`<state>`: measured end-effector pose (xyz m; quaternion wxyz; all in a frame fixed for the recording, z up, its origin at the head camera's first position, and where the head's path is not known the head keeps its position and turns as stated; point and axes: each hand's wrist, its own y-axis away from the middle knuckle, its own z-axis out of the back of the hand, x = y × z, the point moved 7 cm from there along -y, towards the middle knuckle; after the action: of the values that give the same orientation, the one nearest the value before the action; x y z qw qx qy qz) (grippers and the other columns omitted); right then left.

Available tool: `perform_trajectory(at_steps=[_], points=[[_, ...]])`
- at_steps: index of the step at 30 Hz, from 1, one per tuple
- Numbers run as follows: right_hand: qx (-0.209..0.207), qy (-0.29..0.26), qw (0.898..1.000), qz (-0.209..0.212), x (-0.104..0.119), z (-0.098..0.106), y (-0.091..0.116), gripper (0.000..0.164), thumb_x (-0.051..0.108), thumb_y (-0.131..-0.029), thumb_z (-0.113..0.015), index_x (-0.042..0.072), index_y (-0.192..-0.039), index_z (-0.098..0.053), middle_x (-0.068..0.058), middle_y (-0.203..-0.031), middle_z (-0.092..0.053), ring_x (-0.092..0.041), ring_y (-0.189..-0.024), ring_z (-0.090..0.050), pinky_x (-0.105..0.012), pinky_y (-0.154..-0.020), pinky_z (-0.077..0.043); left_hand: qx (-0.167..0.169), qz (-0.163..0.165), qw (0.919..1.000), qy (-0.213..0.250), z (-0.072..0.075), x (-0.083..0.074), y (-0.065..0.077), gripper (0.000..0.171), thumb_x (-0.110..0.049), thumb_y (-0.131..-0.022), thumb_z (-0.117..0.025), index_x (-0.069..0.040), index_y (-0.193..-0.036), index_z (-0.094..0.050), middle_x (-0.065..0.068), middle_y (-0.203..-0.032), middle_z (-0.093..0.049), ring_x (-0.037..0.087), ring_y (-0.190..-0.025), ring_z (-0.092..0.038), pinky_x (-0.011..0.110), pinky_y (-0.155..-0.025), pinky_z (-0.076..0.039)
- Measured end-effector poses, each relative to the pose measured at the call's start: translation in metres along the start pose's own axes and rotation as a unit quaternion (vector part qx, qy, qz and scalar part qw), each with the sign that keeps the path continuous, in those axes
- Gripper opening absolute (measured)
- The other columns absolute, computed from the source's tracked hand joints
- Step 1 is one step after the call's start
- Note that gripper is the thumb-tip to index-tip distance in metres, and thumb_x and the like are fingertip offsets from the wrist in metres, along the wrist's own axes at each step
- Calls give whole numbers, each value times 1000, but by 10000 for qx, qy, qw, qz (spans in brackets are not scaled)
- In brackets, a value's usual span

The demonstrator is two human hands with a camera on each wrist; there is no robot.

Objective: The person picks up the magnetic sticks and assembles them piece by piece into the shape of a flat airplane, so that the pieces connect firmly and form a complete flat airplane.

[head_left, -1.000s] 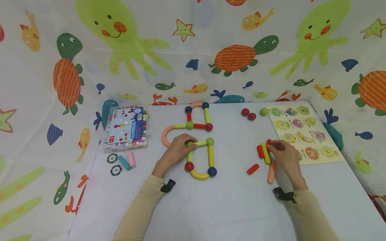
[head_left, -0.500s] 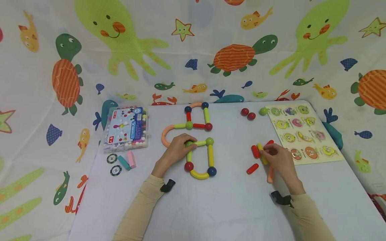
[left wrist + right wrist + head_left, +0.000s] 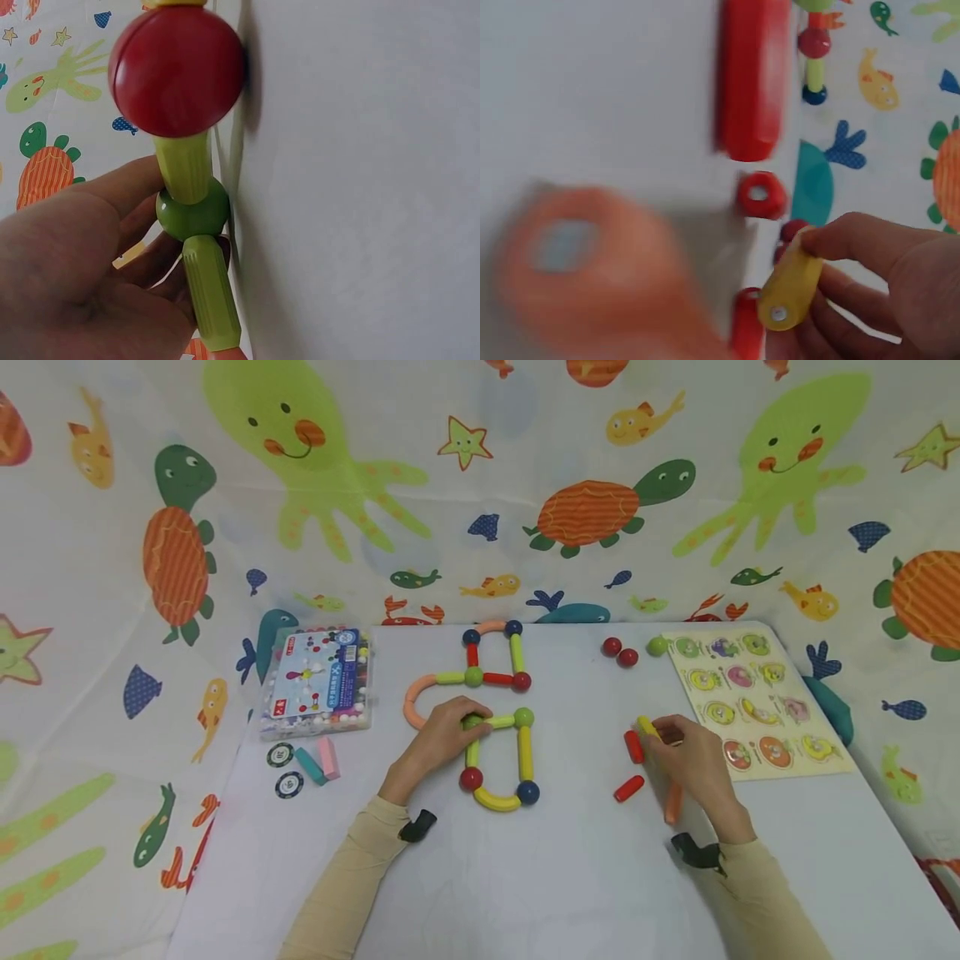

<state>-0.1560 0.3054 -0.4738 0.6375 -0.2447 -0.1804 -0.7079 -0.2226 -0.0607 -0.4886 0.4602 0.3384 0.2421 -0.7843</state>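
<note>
My left hand (image 3: 447, 735) grips the green ball (image 3: 193, 214) at a corner of a loop of magnetic rods and balls. A green rod (image 3: 187, 165) joins that ball to a red ball (image 3: 471, 779); the loop also has a yellow rod (image 3: 525, 756), a curved yellow rod (image 3: 497, 801) and a blue ball (image 3: 528, 792). On the right, my right hand (image 3: 693, 760) pinches a yellow magnetic rod (image 3: 791, 289) between thumb and fingers. Beside it lie red rods (image 3: 633, 747) and an orange rod (image 3: 673, 803). Another red rod (image 3: 748, 322), hidden in the head view, shows below the yellow one.
Behind the loop is a second figure of rods and balls (image 3: 498, 678). Two red balls (image 3: 627, 657) and a green ball (image 3: 657, 646) lie near a fruit picture board (image 3: 757, 702). At left are a bead box (image 3: 315, 681), two round chips (image 3: 288, 785), and teal and pink blocks (image 3: 327, 758).
My right hand has shifted left from a red rod to the yellow rod and now pinches it, tilting it. A red rod beside it has slid left. My left hand stays put.
</note>
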Motion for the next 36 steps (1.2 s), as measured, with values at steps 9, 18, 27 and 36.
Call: perform_trajectory(at_steps=[9,18,27,36], points=[[295,-604,9898,1255,56,-5,-48,29,19,-95,-72,9,-122,-68,-9,-110,-70,-21,-98,-62,-21,-82,-50,19,55,9999,108,-2,1,4,23,-18,-94,-74,-12,-117,-73,2,-113,-70,18,-103,-63,36,-95,-54],[1337,-784,9736,1676,92,-60,-83,29,15,-94,-73,7,-122,-70,-10,-113,-72,-23,-100,-63,-38,-89,-54,48,6,9999,107,-5,2,5,23,-18,-94,-74,-12,-116,-73,0,-111,-70,15,-102,-62,34,-95,-54],[1807,-649,9683,1599,98,-93,-96,30,12,-93,-73,8,-122,-71,-9,-112,-72,-24,-100,-62,-42,-91,-55,45,-79,10000,-10,-3,0,3,22,-19,-94,-74,-12,-116,-73,0,-111,-70,15,-102,-63,34,-95,-54],[1836,-605,9681,1594,103,-101,-101,29,13,-94,-72,8,-122,-71,-9,-111,-72,-23,-98,-63,-39,-90,-55,63,-51,10000,-34,0,1,1,23,-19,-95,-73,-11,-117,-73,2,-112,-71,14,-102,-63,33,-95,-54]])
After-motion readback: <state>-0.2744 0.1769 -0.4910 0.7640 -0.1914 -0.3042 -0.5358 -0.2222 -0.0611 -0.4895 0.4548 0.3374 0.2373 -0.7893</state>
